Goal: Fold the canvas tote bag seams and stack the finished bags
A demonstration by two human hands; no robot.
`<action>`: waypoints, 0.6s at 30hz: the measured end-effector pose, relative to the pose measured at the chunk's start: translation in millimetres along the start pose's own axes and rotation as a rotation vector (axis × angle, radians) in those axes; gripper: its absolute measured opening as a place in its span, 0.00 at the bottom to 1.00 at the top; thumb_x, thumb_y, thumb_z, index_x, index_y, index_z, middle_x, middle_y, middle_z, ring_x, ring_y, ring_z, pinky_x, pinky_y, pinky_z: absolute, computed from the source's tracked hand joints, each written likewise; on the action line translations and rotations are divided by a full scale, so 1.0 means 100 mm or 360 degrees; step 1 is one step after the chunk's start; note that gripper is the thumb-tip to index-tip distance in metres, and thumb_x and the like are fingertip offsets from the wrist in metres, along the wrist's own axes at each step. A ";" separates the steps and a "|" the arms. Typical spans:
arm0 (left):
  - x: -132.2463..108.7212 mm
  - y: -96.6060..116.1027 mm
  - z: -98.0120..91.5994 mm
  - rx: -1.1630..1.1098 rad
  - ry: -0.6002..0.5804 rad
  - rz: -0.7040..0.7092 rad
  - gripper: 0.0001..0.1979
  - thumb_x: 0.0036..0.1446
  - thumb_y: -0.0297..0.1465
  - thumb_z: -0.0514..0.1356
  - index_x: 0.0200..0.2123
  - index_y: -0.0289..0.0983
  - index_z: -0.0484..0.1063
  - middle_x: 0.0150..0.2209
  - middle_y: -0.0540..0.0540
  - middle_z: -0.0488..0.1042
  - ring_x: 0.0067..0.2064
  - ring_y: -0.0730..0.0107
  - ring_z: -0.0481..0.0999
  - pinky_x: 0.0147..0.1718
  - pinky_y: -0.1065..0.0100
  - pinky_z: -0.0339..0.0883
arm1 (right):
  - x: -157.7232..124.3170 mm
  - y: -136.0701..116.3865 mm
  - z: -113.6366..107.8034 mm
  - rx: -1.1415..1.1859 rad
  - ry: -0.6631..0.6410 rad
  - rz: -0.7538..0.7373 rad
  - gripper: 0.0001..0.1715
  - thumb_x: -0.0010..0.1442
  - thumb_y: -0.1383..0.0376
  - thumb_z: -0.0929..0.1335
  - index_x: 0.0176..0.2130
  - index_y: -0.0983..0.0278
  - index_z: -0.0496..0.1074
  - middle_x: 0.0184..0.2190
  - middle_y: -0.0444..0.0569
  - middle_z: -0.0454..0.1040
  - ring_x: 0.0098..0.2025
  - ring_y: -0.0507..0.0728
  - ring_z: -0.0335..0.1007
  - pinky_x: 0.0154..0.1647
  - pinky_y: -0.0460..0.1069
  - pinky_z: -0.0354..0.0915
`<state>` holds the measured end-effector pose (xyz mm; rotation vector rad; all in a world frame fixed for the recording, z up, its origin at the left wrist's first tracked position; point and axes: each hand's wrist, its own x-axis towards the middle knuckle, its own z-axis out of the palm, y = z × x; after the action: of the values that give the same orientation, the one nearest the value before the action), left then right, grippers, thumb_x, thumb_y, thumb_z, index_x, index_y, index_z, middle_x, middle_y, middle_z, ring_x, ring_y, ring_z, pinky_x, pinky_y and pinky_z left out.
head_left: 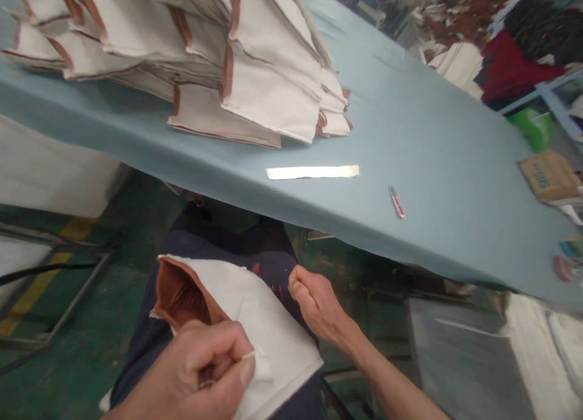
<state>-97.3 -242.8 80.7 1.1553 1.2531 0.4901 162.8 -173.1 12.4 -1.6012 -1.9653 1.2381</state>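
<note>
A white fabric piece (277, 329) with a brown lining, open at its left end, lies across the person's lap. My left hand (214, 368) is over its near side, thumb and forefinger pinched on a small white fabric tab (263, 365). To the right, just beyond the edge of the white piece, my right hand (314, 298) is closed in a pinch near the knee; what its fingers hold, if anything, is too small to make out.
On the blue-covered table (410, 135) are stacked white pieces with brown edges (273, 92), a white strip (313, 172) and pink thread snips (396, 203). A cardboard box (551, 176) sits at the right. The table edge runs just beyond the knees.
</note>
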 end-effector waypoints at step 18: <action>0.17 0.07 -0.27 0.0125 -0.0049 0.0031 0.18 0.67 0.40 0.59 0.25 0.42 0.71 0.17 0.58 0.62 0.19 0.75 0.61 0.21 0.71 0.50 | -0.06 -0.92 -0.13 0.0234 0.0015 -0.0660 0.05 0.67 0.64 0.77 0.40 0.61 0.79 0.32 0.42 0.80 0.32 0.52 0.73 0.37 0.47 0.67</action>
<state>-114.4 -214.6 81.8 1.2375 1.2446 0.4393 115.9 -172.8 92.9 -1.0561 -2.0126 1.1679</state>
